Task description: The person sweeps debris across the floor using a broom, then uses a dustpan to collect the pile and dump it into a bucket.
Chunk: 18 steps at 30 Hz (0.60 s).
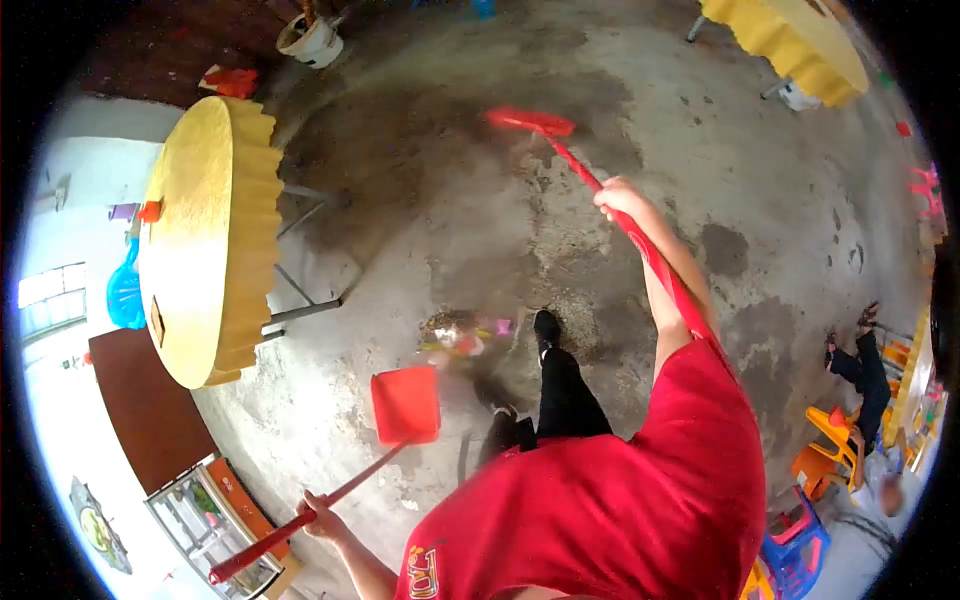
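My left hand (322,519) is closed around the red handle of a dustpan (406,404), whose red pan is at the floor left of my feet. My right hand (622,197) grips the red pole of a broom (532,122); its red head is ahead of me over a dark patch of floor and looks slightly blurred. Between the dustpan and my shoe lies a small pile of litter (458,334) with a pink piece and yellow bits.
A round table with a gold cloth (245,240) stands at left, another (790,45) at upper right. A white bucket (311,43) is at upper left. On the right a person (870,390) sits near orange and blue stools (797,545).
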Each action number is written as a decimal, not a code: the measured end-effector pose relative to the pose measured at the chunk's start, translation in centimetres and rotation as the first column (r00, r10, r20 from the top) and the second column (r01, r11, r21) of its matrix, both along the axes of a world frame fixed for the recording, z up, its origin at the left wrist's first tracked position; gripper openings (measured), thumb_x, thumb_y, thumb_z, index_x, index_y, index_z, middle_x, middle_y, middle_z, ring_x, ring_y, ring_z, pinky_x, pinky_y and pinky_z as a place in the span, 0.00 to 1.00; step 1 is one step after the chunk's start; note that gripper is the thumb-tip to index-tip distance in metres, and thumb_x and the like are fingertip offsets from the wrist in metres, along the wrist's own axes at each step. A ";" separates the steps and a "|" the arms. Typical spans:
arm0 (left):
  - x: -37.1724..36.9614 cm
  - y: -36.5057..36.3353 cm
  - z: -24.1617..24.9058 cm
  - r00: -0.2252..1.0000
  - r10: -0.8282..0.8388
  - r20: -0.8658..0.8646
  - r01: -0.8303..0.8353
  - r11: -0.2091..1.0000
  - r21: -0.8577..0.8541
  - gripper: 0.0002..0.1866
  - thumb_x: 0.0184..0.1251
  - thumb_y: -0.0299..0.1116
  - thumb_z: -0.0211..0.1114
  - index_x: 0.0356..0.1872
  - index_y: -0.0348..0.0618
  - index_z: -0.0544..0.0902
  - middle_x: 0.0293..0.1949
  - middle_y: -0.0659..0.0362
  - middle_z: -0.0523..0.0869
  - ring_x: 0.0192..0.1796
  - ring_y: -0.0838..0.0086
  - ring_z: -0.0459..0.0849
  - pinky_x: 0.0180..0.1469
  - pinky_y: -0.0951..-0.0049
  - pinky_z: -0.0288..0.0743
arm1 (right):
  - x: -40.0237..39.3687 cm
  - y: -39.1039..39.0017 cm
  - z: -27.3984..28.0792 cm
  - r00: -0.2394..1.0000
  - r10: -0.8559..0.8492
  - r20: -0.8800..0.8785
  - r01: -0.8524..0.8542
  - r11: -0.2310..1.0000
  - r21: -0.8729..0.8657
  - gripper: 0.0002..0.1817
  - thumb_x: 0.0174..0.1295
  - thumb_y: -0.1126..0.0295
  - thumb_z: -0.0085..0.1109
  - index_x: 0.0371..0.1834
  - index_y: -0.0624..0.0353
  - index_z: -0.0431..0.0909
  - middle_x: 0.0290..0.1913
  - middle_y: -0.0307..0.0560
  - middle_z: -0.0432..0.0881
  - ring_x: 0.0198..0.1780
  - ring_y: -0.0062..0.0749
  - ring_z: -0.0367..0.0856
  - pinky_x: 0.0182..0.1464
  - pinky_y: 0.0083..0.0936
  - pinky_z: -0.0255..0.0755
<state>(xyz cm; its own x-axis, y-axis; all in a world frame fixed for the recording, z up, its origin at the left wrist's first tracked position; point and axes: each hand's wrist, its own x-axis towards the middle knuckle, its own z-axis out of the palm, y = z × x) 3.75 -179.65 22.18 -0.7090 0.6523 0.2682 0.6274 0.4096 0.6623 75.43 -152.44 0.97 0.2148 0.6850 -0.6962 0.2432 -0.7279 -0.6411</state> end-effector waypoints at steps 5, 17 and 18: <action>-3.5 -5.0 -1.6 0.998 -0.006 0.058 0.002 0.998 0.065 0.11 0.64 0.31 0.66 0.27 0.38 0.75 0.20 0.61 0.77 0.23 0.77 0.74 0.27 0.75 0.73 | -4.9 -4.0 -3.1 0.987 0.149 -0.054 -0.155 0.979 -0.132 0.05 0.48 0.74 0.54 0.18 0.61 0.72 0.14 0.44 0.73 0.14 0.30 0.73 0.16 0.28 0.67; -13.4 -13.8 -9.3 0.947 -0.059 0.317 0.043 0.997 0.056 0.10 0.65 0.34 0.66 0.27 0.43 0.77 0.20 0.64 0.78 0.24 0.83 0.73 0.28 0.80 0.69 | -26.6 -29.1 7.5 0.922 0.257 -0.289 -0.325 0.921 -0.215 0.22 0.52 0.74 0.55 0.54 0.57 0.76 0.18 0.35 0.72 0.12 0.18 0.68 0.13 0.19 0.62; -13.8 -14.3 -8.8 0.943 -0.046 0.329 0.038 0.999 0.031 0.10 0.65 0.34 0.65 0.27 0.43 0.77 0.20 0.64 0.78 0.25 0.82 0.74 0.29 0.79 0.70 | -28.6 -30.5 8.6 0.928 0.269 -0.259 -0.325 0.923 -0.208 0.23 0.53 0.74 0.55 0.56 0.57 0.75 0.18 0.35 0.72 0.12 0.18 0.68 0.14 0.19 0.63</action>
